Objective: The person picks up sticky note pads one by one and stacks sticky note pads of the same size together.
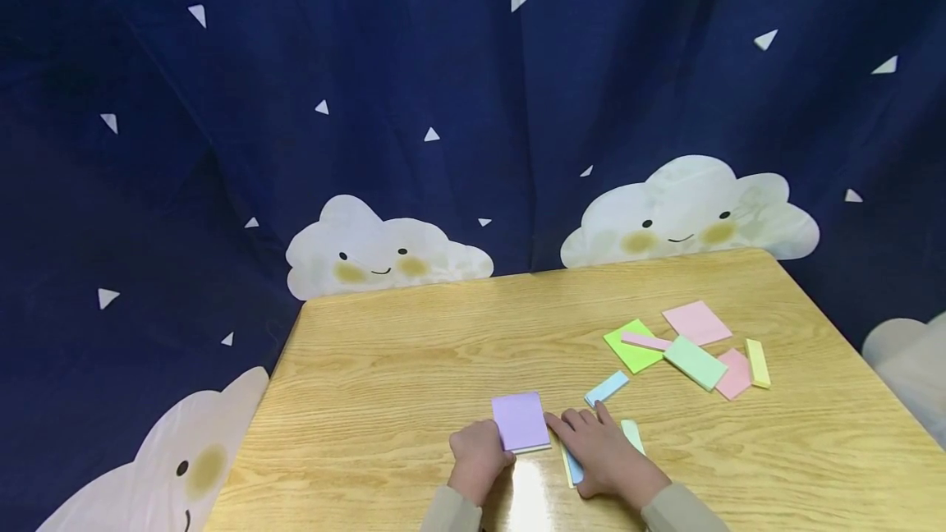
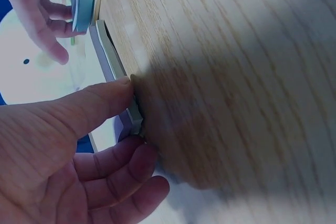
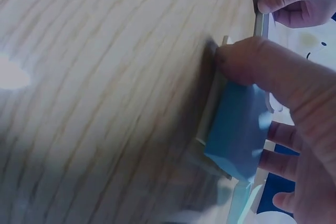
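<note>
Purple-pad risk: layers of the purple pad [image 1: 521,419] could be skewed if its near left corner is squeezed unevenly.
Blue-pad risk: the blue pad [image 1: 575,469] could be slipped off the pale yellow layer [image 3: 211,111] by a loosened grip.
Look: square and lilac, backed by a pale layer [image 2: 135,115]; blue partly covered.
Place: near middle of the table [image 1: 384,368], blue right of purple.
Left hand [image 1: 476,454]: purple pad pinched.
Right hand [image 1: 604,450]: blue pad gripped.

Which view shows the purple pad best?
Head view: nearly the whole top of the purple pad shows. Left wrist sees it nearly edge-on, held by the left hand; right wrist catches only a thin strip beside that hand.
</note>
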The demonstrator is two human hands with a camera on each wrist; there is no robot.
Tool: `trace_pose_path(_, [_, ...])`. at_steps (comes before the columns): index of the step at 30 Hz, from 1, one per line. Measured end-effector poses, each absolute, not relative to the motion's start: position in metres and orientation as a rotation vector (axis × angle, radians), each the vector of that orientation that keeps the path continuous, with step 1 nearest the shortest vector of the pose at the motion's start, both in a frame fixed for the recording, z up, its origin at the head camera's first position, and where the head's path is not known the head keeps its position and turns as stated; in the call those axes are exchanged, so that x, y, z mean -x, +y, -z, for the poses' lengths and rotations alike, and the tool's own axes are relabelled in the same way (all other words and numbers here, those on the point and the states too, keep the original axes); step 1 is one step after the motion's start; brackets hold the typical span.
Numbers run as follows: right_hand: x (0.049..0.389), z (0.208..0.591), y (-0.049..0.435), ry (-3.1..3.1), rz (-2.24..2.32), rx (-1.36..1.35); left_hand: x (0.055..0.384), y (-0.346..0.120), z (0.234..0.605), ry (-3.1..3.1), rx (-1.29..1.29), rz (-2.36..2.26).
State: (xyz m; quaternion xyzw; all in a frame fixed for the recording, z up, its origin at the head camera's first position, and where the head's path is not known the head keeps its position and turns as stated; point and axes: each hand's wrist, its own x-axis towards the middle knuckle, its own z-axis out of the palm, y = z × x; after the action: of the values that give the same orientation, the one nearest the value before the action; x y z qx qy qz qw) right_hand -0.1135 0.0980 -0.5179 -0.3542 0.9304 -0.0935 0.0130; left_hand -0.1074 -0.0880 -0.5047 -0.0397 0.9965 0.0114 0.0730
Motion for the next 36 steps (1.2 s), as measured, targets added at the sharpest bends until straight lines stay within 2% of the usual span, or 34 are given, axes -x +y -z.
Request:
trace_pose_path(14, [0.116,0.511,0.091,2.876,0.374,1.08,0.109,-0.088,0.5,2.976,0.124,-0.054])
trace_pose_path(21, [0.132,0.512,0.069,2.913,0.551,1.112,0.111,-0.088,0.503,3.03,0.115,-0.167])
trace_pose_path(36, [0.152,0.522,0.052,2.821,0.461,1.151,0.115,-0.092,0.509,3.036,-0.023,-0.099])
